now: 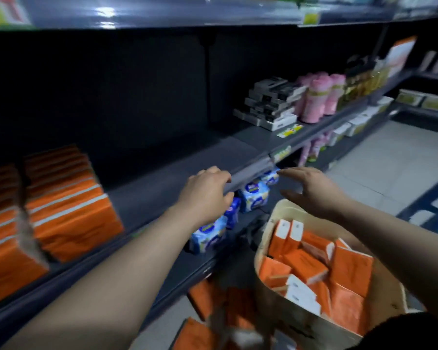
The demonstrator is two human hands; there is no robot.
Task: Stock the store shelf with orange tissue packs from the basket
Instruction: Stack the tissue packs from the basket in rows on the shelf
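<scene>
Orange tissue packs (68,210) stand in rows at the left of the dark grey shelf (162,183). A beige basket (387,299) at the lower right holds several more orange packs (311,266). My left hand (208,193) hovers at the shelf's front edge with fingers loosely curled and holds nothing. My right hand (311,188) is spread above the basket's far rim, also with nothing in it. More orange packs (220,306) lie below the shelf, blurred.
Blue and white packs (253,195) sit on the shelf below, under my hands. Black and white boxes (271,104) and pink bottles (316,97) fill the shelf's right part. A higher shelf (162,13) overhangs. Pale tiled floor (395,160) runs along the right.
</scene>
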